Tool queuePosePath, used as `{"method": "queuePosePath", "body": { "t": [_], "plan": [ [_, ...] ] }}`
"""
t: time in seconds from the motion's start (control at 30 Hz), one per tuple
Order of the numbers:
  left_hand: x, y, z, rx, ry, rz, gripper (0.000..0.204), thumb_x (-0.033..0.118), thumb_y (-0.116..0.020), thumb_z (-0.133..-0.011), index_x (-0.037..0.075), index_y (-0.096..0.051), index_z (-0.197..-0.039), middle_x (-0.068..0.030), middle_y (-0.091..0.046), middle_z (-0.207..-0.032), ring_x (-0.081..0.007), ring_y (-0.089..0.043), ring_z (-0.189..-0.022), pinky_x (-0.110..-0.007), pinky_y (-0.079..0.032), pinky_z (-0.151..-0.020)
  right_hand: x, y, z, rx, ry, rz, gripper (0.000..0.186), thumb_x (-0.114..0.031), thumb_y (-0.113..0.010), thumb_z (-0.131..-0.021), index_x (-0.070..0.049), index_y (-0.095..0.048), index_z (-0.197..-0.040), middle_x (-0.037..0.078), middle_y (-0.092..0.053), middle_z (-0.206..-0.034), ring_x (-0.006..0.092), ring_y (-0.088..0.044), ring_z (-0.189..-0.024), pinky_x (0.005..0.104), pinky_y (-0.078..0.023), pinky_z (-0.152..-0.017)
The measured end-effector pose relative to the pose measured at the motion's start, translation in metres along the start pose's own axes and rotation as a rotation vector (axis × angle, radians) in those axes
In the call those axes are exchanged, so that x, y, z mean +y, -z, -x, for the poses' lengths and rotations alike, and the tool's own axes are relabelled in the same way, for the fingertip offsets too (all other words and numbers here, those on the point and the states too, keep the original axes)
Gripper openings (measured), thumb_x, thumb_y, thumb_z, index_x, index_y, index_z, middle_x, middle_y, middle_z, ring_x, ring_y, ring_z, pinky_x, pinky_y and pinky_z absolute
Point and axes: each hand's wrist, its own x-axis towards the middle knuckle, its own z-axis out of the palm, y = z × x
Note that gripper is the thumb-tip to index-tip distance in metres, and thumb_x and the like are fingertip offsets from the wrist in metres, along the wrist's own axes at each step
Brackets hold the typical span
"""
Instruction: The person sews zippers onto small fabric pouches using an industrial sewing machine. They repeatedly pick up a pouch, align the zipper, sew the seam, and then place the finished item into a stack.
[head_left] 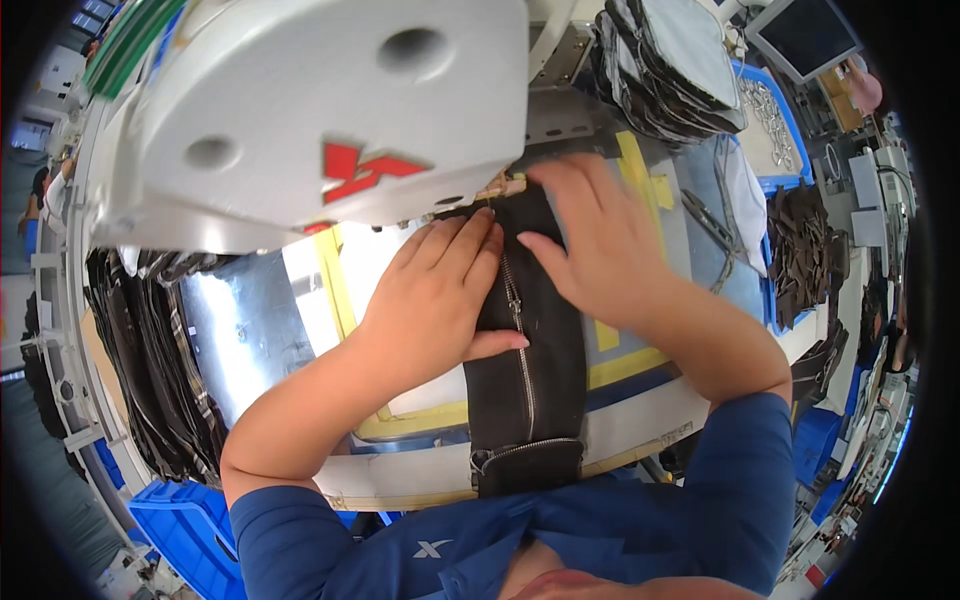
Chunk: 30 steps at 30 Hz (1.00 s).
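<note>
A long black fabric piece (555, 370) with a silver metal zipper (525, 385) runs from the sewing machine (280, 110) down over the table's front edge. My left hand (430, 290) lies on its left side, fingers stretched toward the machine's needle area and thumb across the zipper, just below the slider (515, 305). Over the right side of the cloth, my right hand (605, 250) has its thumb apart from its fingers. Those fingers are slightly blurred, close beside the presser area. A second zipper crosses the near end of the fabric. The machine head hides the far end.
Stacked black panels (145, 350) lie at the left, above a blue crate (185, 535). At the right are scissors (710, 220), a blue tray (800, 165) of metal parts and a pile of dark strips (800, 250). Pale-topped fabric pieces (685, 50) stand behind. Yellow tape (335, 285) marks the table.
</note>
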Motion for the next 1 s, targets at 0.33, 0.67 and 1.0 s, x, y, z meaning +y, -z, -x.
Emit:
{"method": "queuePosePath", "body": {
  "t": [0.33,0.67,1.0],
  "plan": [
    [-0.002,-0.001,-0.003,-0.048,0.057,0.144,0.103,0.049,-0.093,-0.066,-0.009,-0.056,-0.142,-0.0259,-0.054,-0.150,-0.0452,-0.054,-0.136,-0.052,-0.045,-0.117,0.005,-0.012,0.011,-0.355,0.224,-0.053,0.061,-0.034,-0.080,-0.088,0.008,-0.063,-0.128,0.028,-0.060,-0.145,0.0407,-0.059,-0.135,0.0487,-0.044,-0.120],
    [-0.002,0.000,-0.003,-0.044,0.051,0.121,0.102,0.051,-0.091,-0.068,-0.010,-0.056,-0.142,-0.0261,-0.054,-0.149,-0.0430,-0.054,-0.136,-0.051,-0.044,-0.118,0.007,-0.011,0.011,-0.364,0.231,-0.083,0.065,-0.035,-0.081,-0.087,0.012,-0.060,-0.128,0.032,-0.058,-0.146,0.0434,-0.058,-0.136,0.0476,-0.046,-0.119],
    [-0.002,-0.003,0.000,-0.005,0.063,0.141,0.103,0.050,-0.092,-0.065,-0.009,-0.057,-0.142,-0.0275,-0.055,-0.150,-0.0456,-0.055,-0.135,-0.053,-0.044,-0.117,0.006,-0.006,0.010,-0.400,0.249,-0.079,0.073,-0.039,-0.084,-0.084,0.014,-0.058,-0.127,0.035,-0.056,-0.146,0.0451,-0.056,-0.139,0.0469,-0.044,-0.121]
  ]
}}
